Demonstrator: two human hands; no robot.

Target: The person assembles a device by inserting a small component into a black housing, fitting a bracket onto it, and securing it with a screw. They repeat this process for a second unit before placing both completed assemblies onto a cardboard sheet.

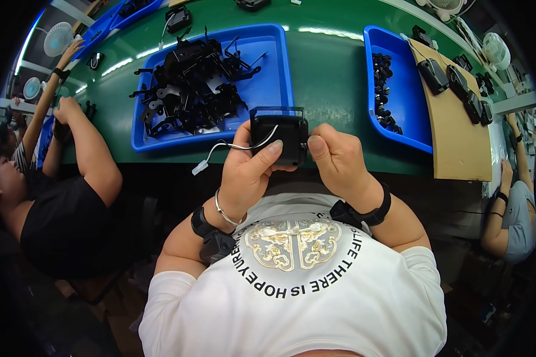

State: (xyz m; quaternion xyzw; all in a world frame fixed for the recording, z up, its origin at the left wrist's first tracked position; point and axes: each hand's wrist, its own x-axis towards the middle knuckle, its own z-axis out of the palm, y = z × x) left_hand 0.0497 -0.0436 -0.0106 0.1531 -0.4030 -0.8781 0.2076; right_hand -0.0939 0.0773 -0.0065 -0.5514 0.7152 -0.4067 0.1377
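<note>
My left hand (251,157) grips a black boxy device (286,138) from its left side, thumb lying across the face towards me. A thin black bracket (278,109) stands along the device's far edge. From the face runs a black and white cable (244,145), which hangs over my left fingers and ends in a white plug (200,167). My right hand (338,156) is closed in a pinch at the device's right side. A small silvery screw (304,144) shows between thumb and device; the rest of it is hidden by the fingers.
On the green table (330,65), a blue tray (287,89) holds a heap of black brackets. Another blue tray (408,89) has small black knobs. Several black devices (433,76) lie on a cardboard sheet (461,160). A co-worker (65,208) sits at left, another person (509,214) at right.
</note>
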